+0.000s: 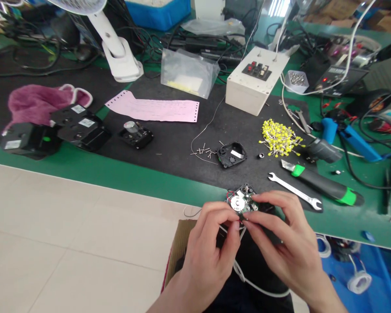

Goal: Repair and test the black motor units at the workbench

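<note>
At the frame's lower centre, your left hand (211,237) and right hand (285,232) have their fingers closed on the opened device (237,203). Just above it lie loose screws (203,150) and a black cover (232,155); a wrench (295,191), a knife (326,183) and yellow parts (278,138) crowd the right side.

Left hand (211,239) and right hand (286,239), both bare, converge in front of the body, fingertips nearly meeting. Left: fingers curled, thumb (232,243) upright, its tip drawn to the index finger in a pinch. Right: index finger (273,198) extended above, thumb and second finger pinched below. Forearms enter from the lower edge.
</note>
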Available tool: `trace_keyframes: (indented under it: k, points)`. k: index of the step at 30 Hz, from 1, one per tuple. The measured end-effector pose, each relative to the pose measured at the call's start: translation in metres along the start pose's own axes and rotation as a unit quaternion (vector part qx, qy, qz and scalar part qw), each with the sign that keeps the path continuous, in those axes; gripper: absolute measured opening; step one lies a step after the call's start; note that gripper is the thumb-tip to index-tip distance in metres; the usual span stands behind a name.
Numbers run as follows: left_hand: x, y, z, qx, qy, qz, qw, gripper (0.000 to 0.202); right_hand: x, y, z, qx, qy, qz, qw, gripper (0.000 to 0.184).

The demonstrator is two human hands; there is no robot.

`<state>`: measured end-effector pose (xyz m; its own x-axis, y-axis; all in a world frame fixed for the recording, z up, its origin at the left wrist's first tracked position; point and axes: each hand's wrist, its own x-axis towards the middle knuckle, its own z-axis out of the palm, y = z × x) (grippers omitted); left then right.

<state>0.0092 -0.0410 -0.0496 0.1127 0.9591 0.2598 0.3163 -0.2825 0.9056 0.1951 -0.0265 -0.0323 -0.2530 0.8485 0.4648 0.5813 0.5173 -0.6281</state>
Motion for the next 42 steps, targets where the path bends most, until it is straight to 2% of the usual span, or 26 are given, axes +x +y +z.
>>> trace_keyframes:
  k: [5, 10, 15, 21, 30, 36, 42]
  points:
    - [0.002, -0.003, 0.0, 0.003, -0.008, 0.011, 1.0, 0.023, 0.0, -0.002, -0.003, -0.032, 0.004, -0.026, 0.999, 0.032]
    - [0.003, -0.001, -0.001, -0.008, -0.011, 0.013, 1.0, 0.024, 0.001, -0.005, -0.007, -0.065, -0.002, -0.048, 0.997, 0.031]
    - [0.001, 0.0, 0.0, -0.002, -0.001, 0.013, 1.0, 0.03, -0.002, -0.009, -0.006, -0.056, 0.011, -0.046, 0.997, 0.028]
    - [0.0, -0.002, 0.001, -0.009, -0.001, 0.011, 1.0, 0.026, -0.004, -0.012, -0.008, -0.042, 0.01, -0.032, 0.999, 0.026]
    - [-0.003, 0.001, 0.005, 0.006, 0.018, 0.003, 1.0, 0.026, 0.0, -0.015, 0.002, -0.054, 0.058, -0.022, 0.997, 0.022]
    - [-0.005, 0.001, 0.008, 0.011, 0.043, -0.009, 0.999, 0.022, -0.002, -0.008, -0.001, -0.014, 0.019, -0.001, 1.0, 0.026]
    - [0.002, 0.0, 0.006, 0.038, 0.06, -0.002, 0.997, 0.021, -0.006, -0.003, 0.0, 0.004, 0.034, 0.012, 0.999, 0.025]
